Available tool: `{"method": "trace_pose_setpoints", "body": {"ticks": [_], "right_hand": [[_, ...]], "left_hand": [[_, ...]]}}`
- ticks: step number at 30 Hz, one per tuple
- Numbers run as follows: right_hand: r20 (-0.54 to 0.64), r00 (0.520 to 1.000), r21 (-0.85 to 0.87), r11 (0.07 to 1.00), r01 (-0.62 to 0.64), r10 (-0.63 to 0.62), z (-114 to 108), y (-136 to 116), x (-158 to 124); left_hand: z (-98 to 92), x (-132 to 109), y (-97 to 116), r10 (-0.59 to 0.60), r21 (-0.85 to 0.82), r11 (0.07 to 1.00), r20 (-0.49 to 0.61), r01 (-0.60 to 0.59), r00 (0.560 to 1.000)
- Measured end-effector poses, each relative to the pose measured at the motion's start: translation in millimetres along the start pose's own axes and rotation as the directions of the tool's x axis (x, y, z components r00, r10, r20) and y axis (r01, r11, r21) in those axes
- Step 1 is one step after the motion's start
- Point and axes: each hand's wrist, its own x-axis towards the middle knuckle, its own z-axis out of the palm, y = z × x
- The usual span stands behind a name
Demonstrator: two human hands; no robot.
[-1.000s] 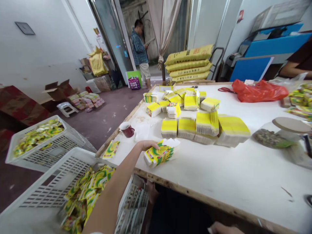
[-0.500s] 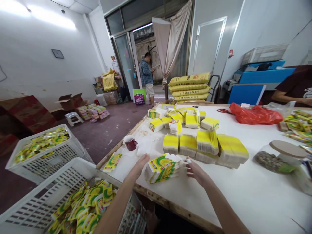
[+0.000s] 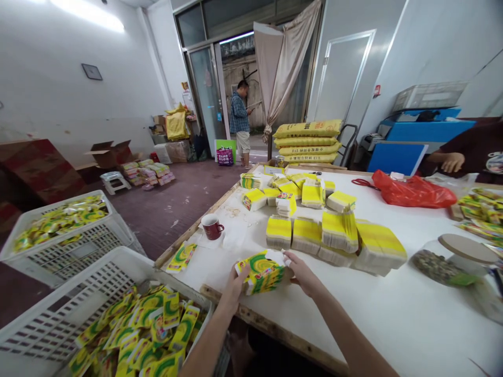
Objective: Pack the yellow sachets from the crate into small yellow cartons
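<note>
A stack of yellow-and-green printed packets [image 3: 262, 271] sits near the front edge of the white table. My left hand [image 3: 236, 287] grips its left end, and my right hand [image 3: 303, 273] closes round the right end, so the stack is between them. Behind it stand several blocks of stacked yellow-and-white packets [image 3: 306, 234], some piled on others. To the left, a single flat yellow-green packet [image 3: 183, 256] lies by the table edge. The fingertips on the far sides of the stack are partly hidden.
A dark red mug [image 3: 212, 229] stands on the left of the table. White crates [image 3: 208, 306] of packets are at the lower left. On the right are a red plastic bag [image 3: 416, 192] and a lidded jar [image 3: 440, 262]. One person stands in the doorway; another sits at the far right.
Both hands have come in from beside the stack and now hold its two ends. At the far right, the other person's hand has risen.
</note>
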Motion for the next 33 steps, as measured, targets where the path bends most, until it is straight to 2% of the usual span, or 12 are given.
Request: {"method": "trace_pose_setpoints", "body": {"ticks": [5,8,10,12,14,15,16,17,19,22,29,33], "right_hand": [[-0.076,0.993,-0.116,0.990,0.076,-0.085,20.1,40.6,-28.9],[-0.083,0.985,-0.253,0.959,0.129,-0.154,19.6,58.3,-36.0],[-0.100,0.967,-0.391,0.903,0.177,-0.233,14.0,60.0,-36.5],[-0.150,0.905,-0.547,0.796,0.259,-0.397,8.2,52.7,-37.7],[-0.163,0.782,-0.668,0.651,0.361,-0.601,6.8,38.9,-42.6],[-0.136,0.719,-0.707,0.575,0.411,-0.681,8.6,30.9,-46.5],[-0.082,0.678,-0.732,0.505,0.456,-0.731,12.1,23.0,-50.9],[-0.008,0.669,-0.750,0.447,0.488,-0.743,17.0,15.7,-55.3],[0.114,0.723,-0.788,0.381,0.484,-0.682,28.6,4.2,-62.7],[0.141,0.811,-0.847,0.355,0.396,-0.568,41.1,-4.5,-66.9],[0.144,0.854,-0.887,0.318,0.336,-0.499,42.7,-17.0,-66.7],[0.117,0.865,-0.887,0.340,0.312,-0.488,45.7,-24.3,-66.7]], "left_hand": [[-6.0,-3.6,11.3,-0.060,-0.006,0.998,0.003,0.060,0.998],[-11.6,-3.4,15.1,-0.089,0.008,0.996,0.035,0.089,0.995],[-13.2,-4.0,15.9,-0.091,0.013,0.996,0.048,0.091,0.995],[-13.1,-5.0,15.9,-0.084,0.017,0.996,0.052,0.084,0.995],[-12.3,-5.6,15.5,-0.078,0.021,0.997,0.051,0.077,0.996],[-11.9,-5.8,15.3,-0.076,0.023,0.997,0.051,0.075,0.996],[-11.5,-6.0,15.0,-0.073,0.026,0.997,0.051,0.071,0.996],[-11.2,-6.1,14.7,-0.069,0.030,0.997,0.052,0.068,0.996],[-11.1,-6.5,14.1,-0.058,0.037,0.998,0.053,0.056,0.997],[-11.5,-7.9,12.7,-0.030,0.044,0.999,0.049,0.027,0.998],[-12.2,-9.2,6.2,0.038,0.062,0.997,0.026,-0.040,0.999],[-11.9,-10.7,4.6,0.060,0.083,0.995,0.018,-0.062,0.998]]}}
